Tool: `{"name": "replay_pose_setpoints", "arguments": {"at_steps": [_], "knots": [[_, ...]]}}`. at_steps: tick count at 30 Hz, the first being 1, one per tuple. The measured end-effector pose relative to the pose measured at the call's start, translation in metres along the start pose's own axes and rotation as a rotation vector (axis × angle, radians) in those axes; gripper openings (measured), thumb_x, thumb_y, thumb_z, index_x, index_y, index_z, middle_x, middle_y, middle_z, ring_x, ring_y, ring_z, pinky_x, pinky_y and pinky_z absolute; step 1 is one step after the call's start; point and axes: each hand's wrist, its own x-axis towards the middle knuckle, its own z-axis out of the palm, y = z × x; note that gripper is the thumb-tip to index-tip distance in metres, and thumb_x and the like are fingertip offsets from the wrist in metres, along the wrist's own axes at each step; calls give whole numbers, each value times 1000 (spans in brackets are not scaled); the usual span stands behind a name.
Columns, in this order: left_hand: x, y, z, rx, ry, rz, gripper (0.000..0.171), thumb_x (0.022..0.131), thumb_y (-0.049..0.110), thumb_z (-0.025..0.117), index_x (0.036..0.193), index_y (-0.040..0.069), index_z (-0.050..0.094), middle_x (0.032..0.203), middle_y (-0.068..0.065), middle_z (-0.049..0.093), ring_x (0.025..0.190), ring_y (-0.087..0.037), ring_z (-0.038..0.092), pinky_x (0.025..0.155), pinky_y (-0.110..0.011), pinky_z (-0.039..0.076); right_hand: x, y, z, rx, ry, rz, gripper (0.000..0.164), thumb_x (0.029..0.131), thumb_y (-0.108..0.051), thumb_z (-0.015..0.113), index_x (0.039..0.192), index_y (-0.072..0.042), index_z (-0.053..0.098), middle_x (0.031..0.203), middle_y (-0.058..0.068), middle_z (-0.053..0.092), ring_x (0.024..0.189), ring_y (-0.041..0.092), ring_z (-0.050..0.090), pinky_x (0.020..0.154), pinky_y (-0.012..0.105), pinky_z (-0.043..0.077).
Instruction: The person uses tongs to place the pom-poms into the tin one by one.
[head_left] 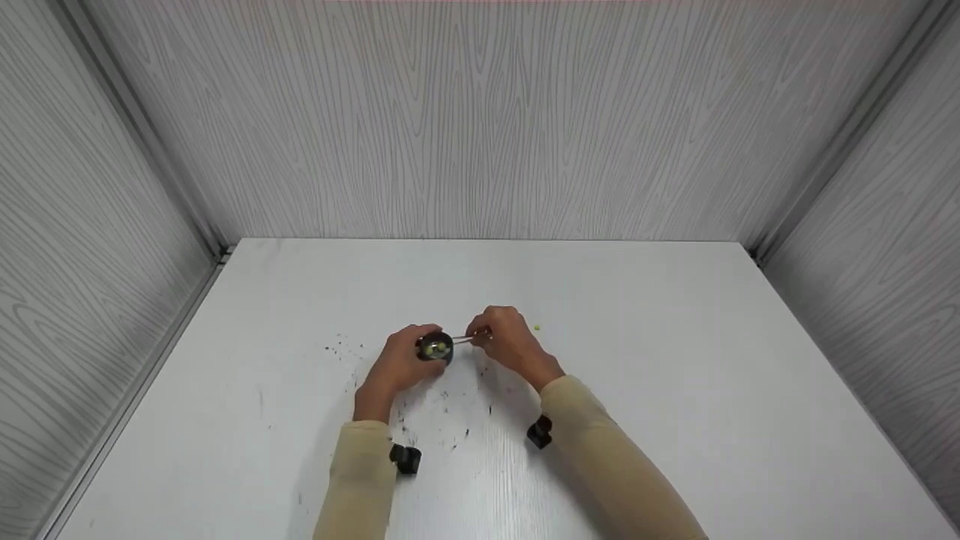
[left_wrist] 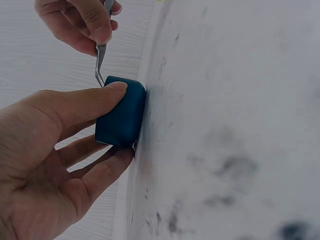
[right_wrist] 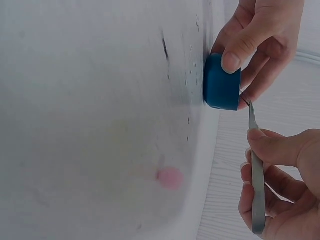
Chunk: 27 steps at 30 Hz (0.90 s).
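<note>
One blue cup [left_wrist: 122, 112] stands upright on the white worktop [head_left: 675, 337], with yellow-green bits [head_left: 435, 349] inside it. I see the left hand [head_left: 400, 358] holding this cup from its eight o'clock side, the grip around it, thumb on one side, fingers on the other. The right hand [head_left: 514, 341] has a narrow grip, pinching the tweezers [right_wrist: 258, 192]; their tips are at the cup's rim, from three o'clock. Near the right hand, at its two o'clock, lies one loose bit [head_left: 537, 328].

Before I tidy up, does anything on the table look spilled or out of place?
Yes: dark marks streak the white table, and a yellow-green dot lies beside the right hand, apart from similar-coloured bits in the cup. A pink spot also shows.
</note>
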Motion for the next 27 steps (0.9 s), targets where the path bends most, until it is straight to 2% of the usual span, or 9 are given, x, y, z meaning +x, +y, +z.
{"name": "replay_pose_setpoints", "arguments": {"at_steps": [5,14,27], "knots": [[0,0,0,-5,-3,-9,58,87,8,79,142,6,60,142,-19,61,134,-37,58,114,-54,46,-2,2,-5,30,3,3,12,91,0,75,99,-6,82,94,12,75,89,24,71,81,40,61],[-1,2,0,-2,-4,-8,58,88,8,79,143,6,60,142,-19,61,133,-38,59,113,-53,47,-9,8,-21,61,-22,96,13,91,0,75,100,-6,82,96,11,75,90,21,69,83,39,61],[-1,0,-1,-5,-19,-6,58,90,9,78,145,5,57,144,-20,59,134,-40,57,112,-54,47,-24,27,-46,78,22,70,11,89,1,77,98,-4,82,94,13,76,86,23,70,79,39,60]]}}
